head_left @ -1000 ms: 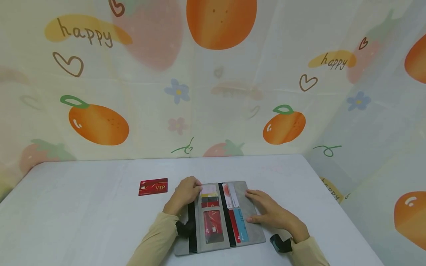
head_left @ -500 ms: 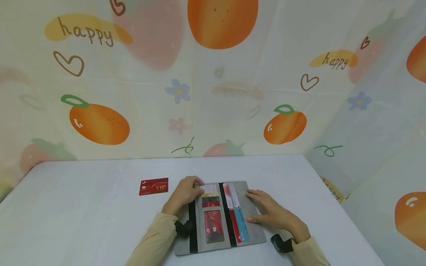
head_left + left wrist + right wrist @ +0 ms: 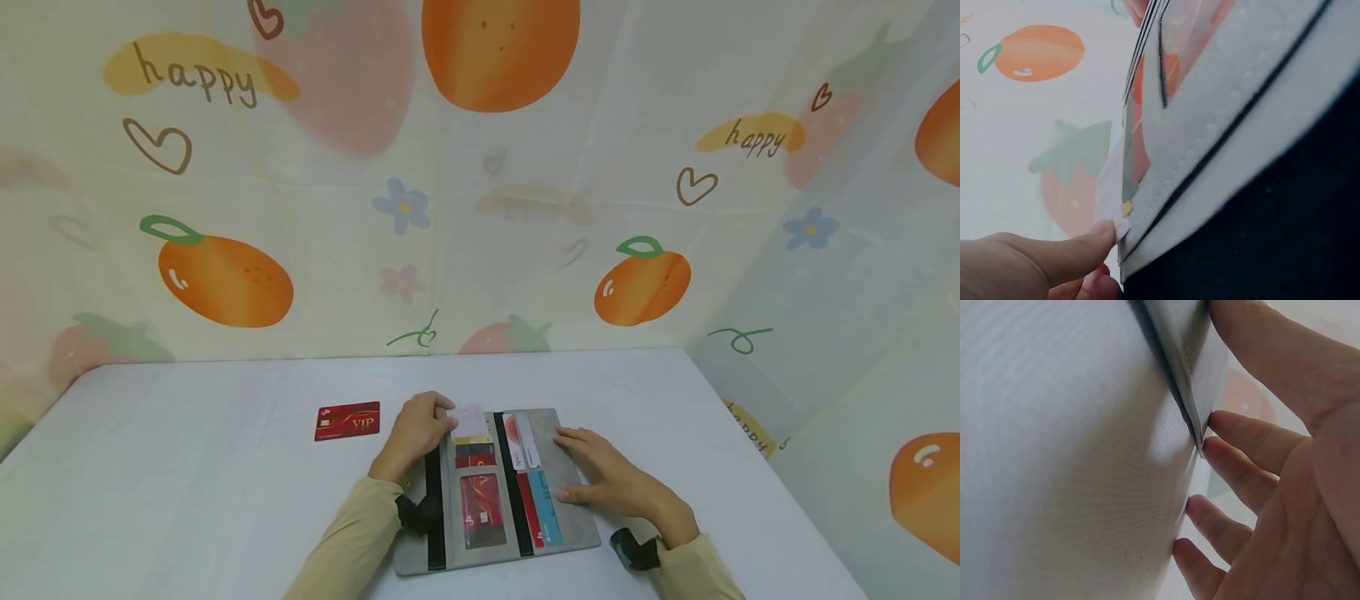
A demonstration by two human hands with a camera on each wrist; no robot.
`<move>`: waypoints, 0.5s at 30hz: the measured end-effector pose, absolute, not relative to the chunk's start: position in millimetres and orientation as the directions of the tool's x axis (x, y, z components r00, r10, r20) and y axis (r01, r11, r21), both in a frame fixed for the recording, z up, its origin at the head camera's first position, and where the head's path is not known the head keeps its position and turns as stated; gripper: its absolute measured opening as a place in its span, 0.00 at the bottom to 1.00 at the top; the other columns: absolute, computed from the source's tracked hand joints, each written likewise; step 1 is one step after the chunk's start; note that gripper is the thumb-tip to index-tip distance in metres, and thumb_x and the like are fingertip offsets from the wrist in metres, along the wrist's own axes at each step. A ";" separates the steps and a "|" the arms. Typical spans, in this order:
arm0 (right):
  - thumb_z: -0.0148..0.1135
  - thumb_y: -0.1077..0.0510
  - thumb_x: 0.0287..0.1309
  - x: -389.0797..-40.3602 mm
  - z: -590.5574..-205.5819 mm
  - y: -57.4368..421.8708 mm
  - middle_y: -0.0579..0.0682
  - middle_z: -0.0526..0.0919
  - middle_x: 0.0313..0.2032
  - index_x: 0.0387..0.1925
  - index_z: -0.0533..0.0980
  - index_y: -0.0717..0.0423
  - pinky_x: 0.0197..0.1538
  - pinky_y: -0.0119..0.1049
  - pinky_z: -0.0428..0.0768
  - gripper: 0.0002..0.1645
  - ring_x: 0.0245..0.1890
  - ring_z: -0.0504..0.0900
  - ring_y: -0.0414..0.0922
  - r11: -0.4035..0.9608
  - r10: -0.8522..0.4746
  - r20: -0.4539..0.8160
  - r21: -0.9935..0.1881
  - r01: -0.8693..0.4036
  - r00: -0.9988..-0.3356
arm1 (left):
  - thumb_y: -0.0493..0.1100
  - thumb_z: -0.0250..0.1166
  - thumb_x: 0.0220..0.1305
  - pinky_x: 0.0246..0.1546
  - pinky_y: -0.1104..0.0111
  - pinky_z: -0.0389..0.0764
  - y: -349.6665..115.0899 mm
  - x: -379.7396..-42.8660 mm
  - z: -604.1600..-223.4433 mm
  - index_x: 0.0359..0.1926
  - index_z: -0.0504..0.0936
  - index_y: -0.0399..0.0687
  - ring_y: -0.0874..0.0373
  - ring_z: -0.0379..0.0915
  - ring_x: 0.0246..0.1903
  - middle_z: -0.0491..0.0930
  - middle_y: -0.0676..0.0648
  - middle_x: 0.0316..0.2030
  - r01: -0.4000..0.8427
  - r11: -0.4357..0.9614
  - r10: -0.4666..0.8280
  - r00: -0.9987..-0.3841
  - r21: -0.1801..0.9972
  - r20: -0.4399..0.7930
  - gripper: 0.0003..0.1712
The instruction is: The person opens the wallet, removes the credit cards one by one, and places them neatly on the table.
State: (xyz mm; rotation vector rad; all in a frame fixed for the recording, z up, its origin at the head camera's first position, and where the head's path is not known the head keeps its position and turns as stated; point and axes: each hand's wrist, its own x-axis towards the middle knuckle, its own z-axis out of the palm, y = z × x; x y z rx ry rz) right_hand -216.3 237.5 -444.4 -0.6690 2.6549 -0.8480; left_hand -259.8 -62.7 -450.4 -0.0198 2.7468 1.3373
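Note:
A grey card wallet (image 3: 576, 527) lies unfolded on the table, with black straps and several cards in its pockets. At its upper left pocket my left hand (image 3: 416, 432) pinches the edge of a pale card (image 3: 471, 423), which sticks out past the wallet's top edge. In the left wrist view the thumb (image 3: 1079, 250) presses on that card's corner; its other fingers are mostly hidden behind. My right hand (image 3: 618, 482) rests with its fingers spread on the wallet's right side. The right wrist view shows the fingertips (image 3: 1213, 445) touching the wallet's edge and the table.
A red VIP card (image 3: 347, 422) lies flat on the white table (image 3: 187, 483), left of the wallet. Red cards (image 3: 480, 504) and a blue card (image 3: 544, 508) sit in the wallet's pockets. A fruit-patterned cloth (image 3: 510, 275) hangs behind the table.
The pale card has slid upward out of its pocket, between the left hand's fingers and thumb. The left hand has shifted slightly up; the right hand has stayed in place.

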 end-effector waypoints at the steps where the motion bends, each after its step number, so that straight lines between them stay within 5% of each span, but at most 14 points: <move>1: 0.71 0.43 0.56 -216.2 -444.4 237.3 0.65 0.59 0.73 0.71 0.61 0.64 0.68 0.69 0.58 0.51 0.72 0.55 0.68 0.722 -0.503 -0.118 -0.601 -0.342 -0.856 | 0.39 0.67 0.64 0.35 0.65 0.75 -63.0 -260.0 -450.6 0.49 0.82 0.37 0.54 0.73 0.33 0.77 0.44 0.32 -0.057 0.614 0.018 -0.996 0.787 -0.087 0.14; 15: 0.71 0.43 0.55 -215.0 -442.6 236.5 0.63 0.60 0.73 0.71 0.62 0.64 0.69 0.69 0.57 0.50 0.73 0.54 0.67 0.733 -0.489 -0.122 -0.594 -0.331 -0.864 | 0.40 0.66 0.64 0.37 0.64 0.76 -63.9 -261.0 -452.3 0.49 0.81 0.38 0.54 0.74 0.36 0.78 0.44 0.35 -0.047 0.609 0.034 -0.996 0.792 -0.086 0.14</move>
